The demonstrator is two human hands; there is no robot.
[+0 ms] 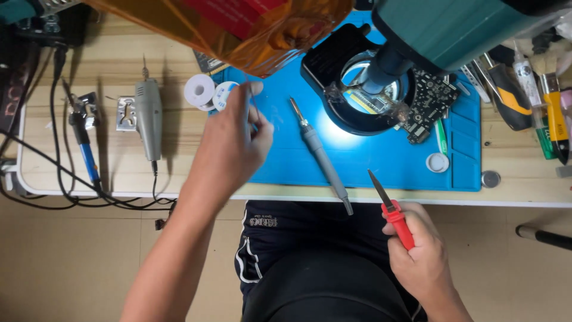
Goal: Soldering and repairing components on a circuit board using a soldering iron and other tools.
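My left hand (235, 140) is raised over the left edge of the blue work mat (381, 161), fingers pinched on a thin wire (252, 101) beside two small solder spools (205, 92). My right hand (417, 250) rests near my lap below the table edge, gripping red-handled pointed pliers (390, 209) with the tips aimed up toward the mat. A grey soldering iron (319, 152) lies diagonally on the mat between the hands. A black circuit board (429, 101) sits under the microscope's ring light (357, 89).
A grey rotary tool (149, 113) and a blue-handled tool (86, 149) with cables lie on the wooden table at left. Screwdrivers, brushes and tweezers (536, 95) crowd the right. An orange translucent bag (238, 24) hangs at the top. A small white cap (437, 161) sits on the mat.
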